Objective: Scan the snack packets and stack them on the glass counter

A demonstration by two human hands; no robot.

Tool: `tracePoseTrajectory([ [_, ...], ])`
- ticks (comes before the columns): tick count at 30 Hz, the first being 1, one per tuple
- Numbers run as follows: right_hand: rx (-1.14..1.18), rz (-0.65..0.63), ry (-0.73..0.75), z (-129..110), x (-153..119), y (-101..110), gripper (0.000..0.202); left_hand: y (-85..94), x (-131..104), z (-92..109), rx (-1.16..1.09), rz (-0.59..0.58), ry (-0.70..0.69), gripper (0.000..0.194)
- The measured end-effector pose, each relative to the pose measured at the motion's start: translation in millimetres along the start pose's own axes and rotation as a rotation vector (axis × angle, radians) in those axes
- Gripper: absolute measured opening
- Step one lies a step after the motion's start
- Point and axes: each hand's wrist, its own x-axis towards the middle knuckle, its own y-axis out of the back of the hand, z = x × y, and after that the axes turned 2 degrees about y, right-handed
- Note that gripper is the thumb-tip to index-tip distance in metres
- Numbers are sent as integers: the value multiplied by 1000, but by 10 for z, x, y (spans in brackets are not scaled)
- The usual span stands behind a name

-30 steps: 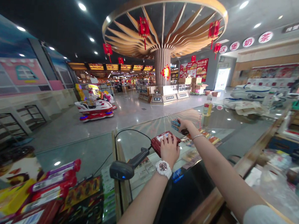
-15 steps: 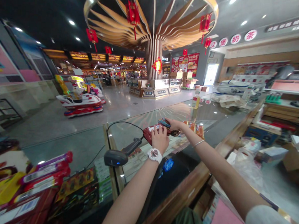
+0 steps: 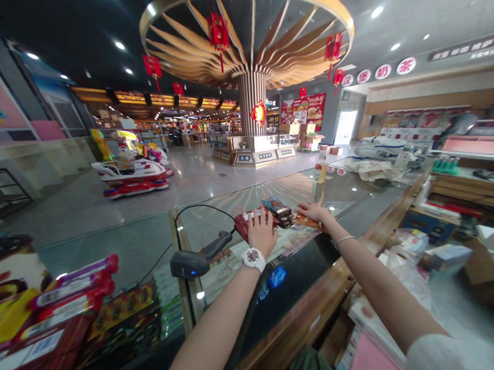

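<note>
Right of scanner (image 3: 196,261): my left hand (image 3: 262,232) lies open on red packet (image 3: 243,223) | farther right: my right hand (image 3: 315,212) covers orange packets (image 3: 305,220), grip unclear

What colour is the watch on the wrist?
The watch is white, strap and all; it shows best in the current head view.

Both forearms reach forward, left fingers (image 3: 262,218) spread, right fingers (image 3: 308,209) extended, palms down.
</note>
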Motion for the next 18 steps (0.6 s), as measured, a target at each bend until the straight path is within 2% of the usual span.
tracePoseTrajectory([
  [4,-33,-3,-86,-64,-215,-118,53,50,11,18,-27,6,-23,64],
  [8,-33,17,-150,-323,-471,-306,54,105,-2,55,-36,6,-55,62],
  [10,79,164,-199,-503,-563,-426,48,142,-43,82,-44,-4,-71,59],
  [11,102,196,-213,-593,-590,-480,45,165,-75,96,-49,-10,-81,57],
  [14,215,350,-210,-802,-610,-573,47,257,-210,131,-62,-2,-120,52],
  [16,375,505,-140,-848,-627,-570,51,330,-322,140,-77,15,-146,48],
  [18,456,567,-65,-797,-702,-533,52,397,-441,137,-104,3,-187,45],
])
